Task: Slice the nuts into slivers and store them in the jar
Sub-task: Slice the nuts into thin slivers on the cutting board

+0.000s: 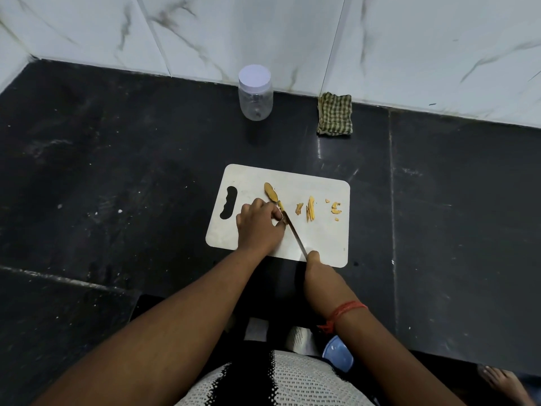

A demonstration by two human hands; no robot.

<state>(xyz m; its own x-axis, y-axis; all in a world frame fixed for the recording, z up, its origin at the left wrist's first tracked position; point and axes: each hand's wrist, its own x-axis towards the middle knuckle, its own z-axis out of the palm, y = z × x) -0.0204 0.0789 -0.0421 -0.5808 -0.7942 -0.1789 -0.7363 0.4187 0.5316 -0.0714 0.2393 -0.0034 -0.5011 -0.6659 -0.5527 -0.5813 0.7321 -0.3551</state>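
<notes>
Black stone counter (117, 159) with marble-patterned wall tiles behind; all positions below are given relative to the board (251, 177), a pale cutting board with a handle slot at its left end.

Nuts: one long uncut piece (270, 191) lies on the board near its far edge, left of centre. Slivers (310, 208) already cut lie to the right of it, with small fragments (336, 208) nearer the board's right end.

Left hand (259, 222): rests on the board's left half, fingers curled and pinching the piece under the blade; the exact contact is hidden by the fingertips.

Right hand (314, 266): at the board's near edge, closed round the handle of the knife (295, 234). The blade runs diagonally up and left, its tip against the left fingertips.

Jar (255, 93): clear, white lid on, standing beyond the board against the wall. It looks empty, so storing has not begun. A checked cloth (334, 114) lies beyond the board's right end.

Assessment: the step in hand is slicing. To do it well, keep the left fingertips tucked back from the edge, since blade and fingers are nearly touching. Cut lengthwise in thin, even strokes and press down rather than saw, as small hard nuts tend to roll or skip. Keep the cut slivers gathered to the right. The lid must come off before any transfer.
</notes>
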